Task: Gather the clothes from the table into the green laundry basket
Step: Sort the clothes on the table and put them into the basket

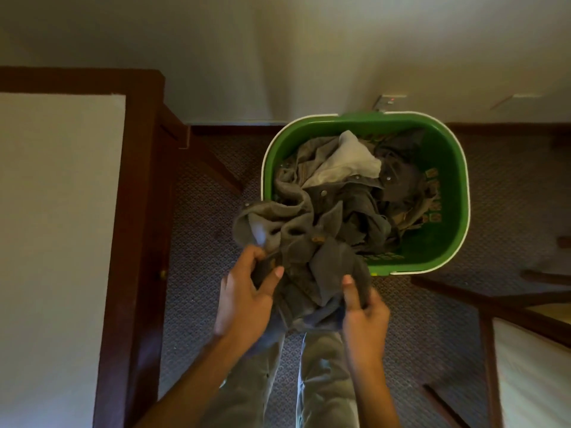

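A patterned carpet (197,273) covered the floor, seen from above by a person standing and looking down. At nine o'clock stood a dark wooden table (139,211) with a pale top; a second piece of dark wood furniture (494,307) with a pale surface filled the four o'clock corner. A pale wall (278,57) ran across twelve o'clock.

Just above centre, toward one o'clock, a green laundry basket (445,242) with a white rim sat on the carpet. Inside it lay a heap of clothes (355,193) in grey and olive, with a lighter cloth on top near the far side.

A bundled grey garment (296,242) hung over the basket's near rim at seven o'clock of the basket, part of it inside and part outside toward the person.

The person's trousered legs (321,381) showed at six o'clock.

The left hand (244,304) gripped the garment's left side, fingers curled into the cloth and thumb pressed on top. The right hand (364,310) clamped the garment's right lower edge, thumb pointing up along the fabric and fingers wrapped behind it. The two hands were apart, with the garment between them.
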Demonstrator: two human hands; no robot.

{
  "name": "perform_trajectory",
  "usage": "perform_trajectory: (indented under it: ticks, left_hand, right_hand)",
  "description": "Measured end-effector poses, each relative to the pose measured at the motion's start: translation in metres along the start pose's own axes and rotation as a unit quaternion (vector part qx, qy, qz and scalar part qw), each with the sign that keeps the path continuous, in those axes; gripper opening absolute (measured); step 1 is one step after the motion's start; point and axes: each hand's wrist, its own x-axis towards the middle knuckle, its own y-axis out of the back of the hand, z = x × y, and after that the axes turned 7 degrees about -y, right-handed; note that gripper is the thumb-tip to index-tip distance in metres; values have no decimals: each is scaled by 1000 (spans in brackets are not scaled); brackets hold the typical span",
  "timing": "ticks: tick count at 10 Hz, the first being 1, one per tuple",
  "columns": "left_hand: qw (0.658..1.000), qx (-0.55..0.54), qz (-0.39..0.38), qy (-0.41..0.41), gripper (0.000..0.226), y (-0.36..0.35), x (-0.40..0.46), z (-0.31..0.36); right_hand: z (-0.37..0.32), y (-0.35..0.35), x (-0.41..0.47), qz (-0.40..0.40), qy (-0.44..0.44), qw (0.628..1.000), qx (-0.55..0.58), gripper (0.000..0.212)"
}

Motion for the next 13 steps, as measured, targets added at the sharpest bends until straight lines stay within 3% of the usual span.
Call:
perform_trajectory:
  ticks: [1,2,3,4,5,6,7,8,9,10,11,12,13]
  left_hand:
    - [996,-40,-40,-72,28,1,25,54]
    - [984,-91,-149,-19,49,-21,83,61]
    - [984,-4,-175,-21,52,-25,129,30]
    - [981,107,-163,-11,51,-19,128,-13]
    - [992,105,-59,25,66,-30,95,-42]
    - [983,-14,171,72,65,-40,67,-62]
    - [962,-152,143,176,87,-42,54,-97]
    - [959,-195,-15,208,52,-49,40,-115]
    - [952,-216,-45,211,39,-48,45,-112]
    - [979,-130,-64,147,41,-27,58,-81]
    - [997,-38,-70,26,41,0,55,-21]
    - [991,51,4,-126,40,10,56,34]
    - [970,92,3,-225,51,-25,75,46]
  right_hand:
    - [-62,5,-14,82,111,976,168,26]
    - [-74,-19,1,12,247,969,25,65]
    - [-32,-39,58,-39,208,913,-350,70]
    - [10,-43,107,-93,141,820,-547,64]
    - [7,-42,124,-156,104,820,-541,59]
    - [-3,-27,108,-93,140,909,-382,44]
    - [21,6,71,75,101,981,-150,24]
    - [61,14,58,151,-85,984,-27,21]
    - [126,5,92,-1,-183,977,-107,50]
    - [220,11,160,-59,-150,952,-259,86]
    - [99,30,99,-154,-142,968,-138,54]
    - [-26,31,30,-151,-112,980,71,46]
    - [-94,52,24,-152,44,951,265,27]
